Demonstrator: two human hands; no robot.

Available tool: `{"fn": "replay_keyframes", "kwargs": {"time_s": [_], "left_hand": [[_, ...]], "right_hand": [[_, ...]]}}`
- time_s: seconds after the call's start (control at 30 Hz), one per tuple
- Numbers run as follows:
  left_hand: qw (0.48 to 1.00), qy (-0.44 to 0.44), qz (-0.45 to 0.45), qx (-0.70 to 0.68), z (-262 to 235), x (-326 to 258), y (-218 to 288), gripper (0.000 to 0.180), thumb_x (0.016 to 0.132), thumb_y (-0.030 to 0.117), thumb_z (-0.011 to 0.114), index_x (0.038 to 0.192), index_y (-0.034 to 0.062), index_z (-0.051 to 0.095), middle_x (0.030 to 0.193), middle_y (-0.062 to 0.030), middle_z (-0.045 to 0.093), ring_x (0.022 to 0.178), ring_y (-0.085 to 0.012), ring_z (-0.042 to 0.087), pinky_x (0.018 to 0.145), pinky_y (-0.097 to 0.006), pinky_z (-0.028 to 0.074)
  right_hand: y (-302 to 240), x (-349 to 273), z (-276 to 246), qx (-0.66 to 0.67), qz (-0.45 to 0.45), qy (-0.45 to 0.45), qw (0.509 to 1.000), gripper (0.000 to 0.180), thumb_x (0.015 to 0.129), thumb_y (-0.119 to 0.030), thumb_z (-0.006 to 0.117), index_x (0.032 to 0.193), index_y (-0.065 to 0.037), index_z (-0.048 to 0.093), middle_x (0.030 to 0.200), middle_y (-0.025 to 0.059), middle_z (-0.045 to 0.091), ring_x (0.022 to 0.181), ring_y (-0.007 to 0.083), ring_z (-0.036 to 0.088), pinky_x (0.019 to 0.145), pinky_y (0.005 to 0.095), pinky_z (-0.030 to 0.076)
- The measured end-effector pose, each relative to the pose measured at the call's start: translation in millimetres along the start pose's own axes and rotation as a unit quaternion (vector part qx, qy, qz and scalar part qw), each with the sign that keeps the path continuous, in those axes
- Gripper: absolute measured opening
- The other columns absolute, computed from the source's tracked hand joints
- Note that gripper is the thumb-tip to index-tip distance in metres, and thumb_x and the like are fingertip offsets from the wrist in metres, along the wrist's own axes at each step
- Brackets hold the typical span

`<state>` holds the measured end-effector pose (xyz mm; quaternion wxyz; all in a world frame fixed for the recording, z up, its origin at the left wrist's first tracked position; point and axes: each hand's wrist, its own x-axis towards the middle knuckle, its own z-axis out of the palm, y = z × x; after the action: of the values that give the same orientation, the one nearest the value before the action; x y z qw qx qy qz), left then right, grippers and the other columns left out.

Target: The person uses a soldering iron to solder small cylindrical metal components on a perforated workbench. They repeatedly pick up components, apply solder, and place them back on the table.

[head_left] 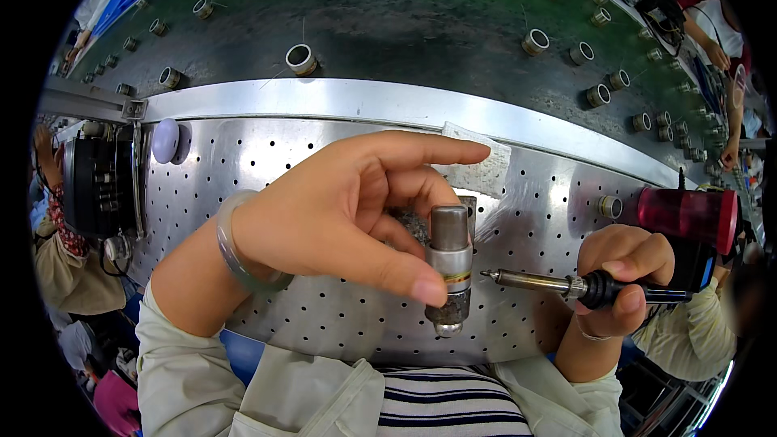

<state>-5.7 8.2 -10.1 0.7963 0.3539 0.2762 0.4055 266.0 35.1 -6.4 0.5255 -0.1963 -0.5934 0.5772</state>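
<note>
In front of me stands a metal post [449,231] with a silver ring-shaped part [450,262] around it, a thin yellowish band low on that part. My left hand [340,210] reaches around it from the left: the thumb lies against the lower part, the index finger stretches out above, and the other fingers curl behind, partly hidden. My right hand [627,275] grips a soldering iron [599,287] by its black handle. The iron points left, its tip a short gap from the yellowish band.
A perforated metal worktop [340,307] lies under my hands, with a whitish pad [483,166] and a lilac rounded object [166,141] on it. Beyond a metal rail, a green belt [421,16] carries several metal rings [300,59]. At right are a red cylinder [688,214] and another ring [610,207]. People sit on both sides.
</note>
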Motion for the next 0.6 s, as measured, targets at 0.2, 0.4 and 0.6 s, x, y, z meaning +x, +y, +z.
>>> {"fn": "replay_keyframes", "kwargs": {"time_s": [0.2, 0.4, 0.6], "left_hand": [[0.997, -0.003, -0.046, -0.066, -2.0, -0.8, 5.8, 0.076, 0.072, -0.008, 0.07, 0.138, -0.0076, 0.032, 0.1, -0.024, 0.063, 0.084, -0.0165, 0.065, 0.068, -0.018, 0.052], [0.999, 0.014, -0.046, -0.019, -0.7, -1.4, 0.7, 0.075, 0.072, -0.01, 0.069, 0.137, -0.0076, 0.032, 0.101, -0.0246, 0.063, 0.084, -0.0165, 0.066, 0.067, -0.018, 0.053], [0.998, 0.011, -0.05, -0.046, -1.9, -2.7, 0.4, 0.076, 0.071, -0.012, 0.069, 0.137, -0.0076, 0.032, 0.102, -0.024, 0.064, 0.086, -0.0175, 0.067, 0.07, -0.019, 0.054]], "right_hand": [[-0.9, 1.2, 9.2, 0.016, 0.026, 0.043, 0.999, 0.029, 0.079, -0.017, 0.073, 0.085, 0.004, 0.054, 0.062, 0.0105, 0.058, 0.043, 0.0147, 0.055, 0.041, 0.0247, 0.045], [2.0, 1.7, 8.2, 0.028, 0.032, -0.006, 0.999, 0.029, 0.079, -0.015, 0.074, 0.086, 0.004, 0.053, 0.063, 0.0114, 0.059, 0.045, 0.0161, 0.058, 0.041, 0.0255, 0.047], [-0.1, 1.0, 7.9, 0.028, 0.039, 0.009, 0.999, 0.029, 0.078, -0.014, 0.074, 0.086, 0.005, 0.053, 0.062, 0.0107, 0.058, 0.044, 0.0157, 0.056, 0.04, 0.0255, 0.045]]}}
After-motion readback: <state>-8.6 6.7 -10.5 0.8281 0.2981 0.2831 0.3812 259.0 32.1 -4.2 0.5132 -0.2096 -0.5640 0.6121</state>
